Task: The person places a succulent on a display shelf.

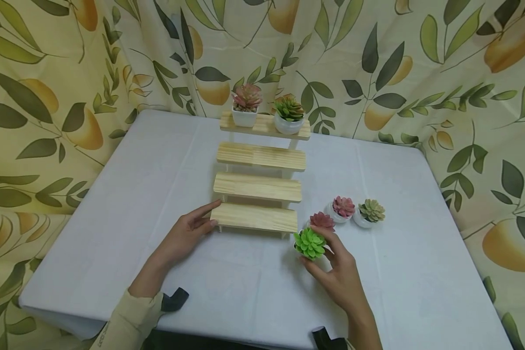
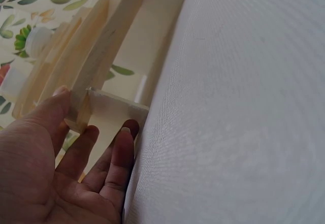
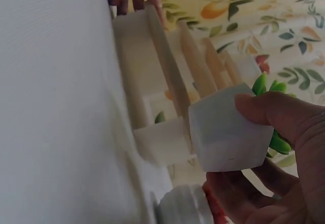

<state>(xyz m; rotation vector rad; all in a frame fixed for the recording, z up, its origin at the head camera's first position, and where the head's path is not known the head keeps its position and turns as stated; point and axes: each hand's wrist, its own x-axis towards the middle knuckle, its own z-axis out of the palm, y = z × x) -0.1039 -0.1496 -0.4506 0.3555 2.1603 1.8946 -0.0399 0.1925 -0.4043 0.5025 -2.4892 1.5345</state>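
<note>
- Bright green plastic-looking leaves, pointed and layered in a rosette, crown the green succulent (image 1: 309, 243); its white pot (image 3: 233, 132) is matte and angular, with flat facets. It is held up off the cloth near the right end of the lowest board; whether it touches the board, I cannot tell.
- Right hand (image 1: 337, 272): grasping that pot between thumb and fingers.
- Pale, straight-grained wood makes the four-tier stand (image 1: 253, 217), its long boards round-cornered and stepped like stairs on thin, light supports.
- Left hand (image 1: 183, 238): pinching the left end of the lowest board, with the other fingers beside the support.
- Dusky red succulent (image 1: 322, 221), just behind the green one, partly covered; the right wrist view shows its round, ribbed white pot.
- Pink succulent (image 1: 343, 206) and pale green succulent (image 1: 372, 210), side by side beyond it in white pots on the cloth.
- Top board: a reddish spiky succulent (image 1: 247, 97) in a square white pot, left, and a red-tipped green succulent (image 1: 288, 108) in a rounded white bowl, right.
- Smooth white cloth (image 1: 420, 282), faintly creased, covers the bench.
- Cream curtain (image 1: 157, 29) behind, printed with leaves and orange fruit.
</note>
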